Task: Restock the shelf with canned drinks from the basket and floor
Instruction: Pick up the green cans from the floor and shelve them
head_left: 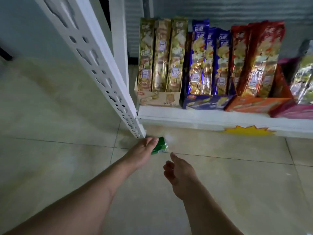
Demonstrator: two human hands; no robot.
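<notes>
A green drink can (160, 146) lies low over the tiled floor, right by the foot of the white shelf post (133, 126). My left hand (143, 153) is wrapped around the can's near end. My right hand (179, 172) hovers a little to the right and nearer to me, fingers apart and holding nothing. The bottom shelf board (203, 118) runs to the right just behind the can. No basket shows in this view.
On the bottom shelf stand display boxes of snack packs: gold (160, 56), blue (208, 61) and red (255, 61), with more packs at the far right. A yellow starburst sticker (247, 130) sits on the shelf's front edge. Beige floor tiles (59, 133) spread left and toward me.
</notes>
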